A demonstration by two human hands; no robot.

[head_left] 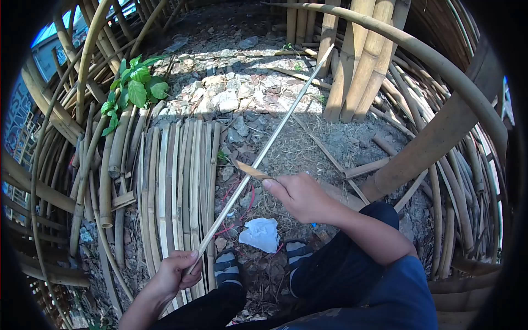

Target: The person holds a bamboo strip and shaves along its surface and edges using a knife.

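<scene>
My left hand (175, 273) is closed around the lower end of a long, thin bamboo strip (286, 118). The strip slants up and away to the right, its far end near the upright bamboo poles. My right hand (301, 196) grips what looks like a knife (250, 170), its brownish, pointed blade lying across the strip near the middle. The handle is hidden inside my fist. Beside my left hand, a row of split bamboo strips (179, 181) lies on the ground.
Thick upright bamboo poles (366, 66) stand at the back right, with a slanted pole (434, 143) nearer me. A leafy plant (137, 85) grows at left. Crumpled white plastic (260, 235) and pink string (252, 201) lie by my sandalled feet. Stones (225, 96) cover the ground ahead.
</scene>
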